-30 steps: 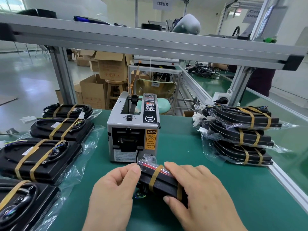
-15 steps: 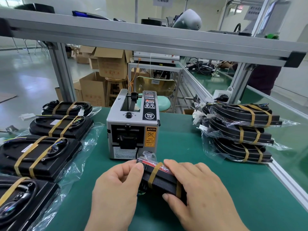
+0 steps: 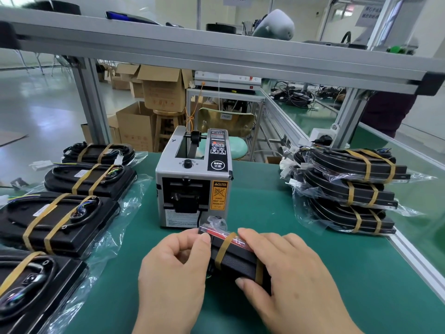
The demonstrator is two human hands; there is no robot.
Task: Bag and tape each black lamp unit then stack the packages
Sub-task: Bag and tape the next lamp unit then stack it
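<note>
1. The black lamp unit point(image 3: 237, 259) stands on edge on the green desk point(image 3: 325, 273), near you at the middle, just in front of the tape dispenser point(image 3: 192, 179). Two tan bands cross it, a red strip runs along its top edge, and clear plastic bunches at its far left corner.
2. Your left hand point(image 3: 173, 273) grips the unit's left end; its fingers are curled, with the thumb tip pressed against the end.
3. Your right hand point(image 3: 289, 268) wraps the right part of the unit, fingers point(image 3: 255, 237) over the top and thumb on the near face, clamped on it.
4. The dispenser is a grey box with a black control panel and an orange caution label beside its outlet.
5. On the right, a stack of bagged units point(image 3: 349, 189) lies near the desk's edge, each one banded in tan.
6. On the left, a row of banded black units point(image 3: 57, 220) runs from near to far, lying on clear bags point(image 3: 125, 213).
</note>
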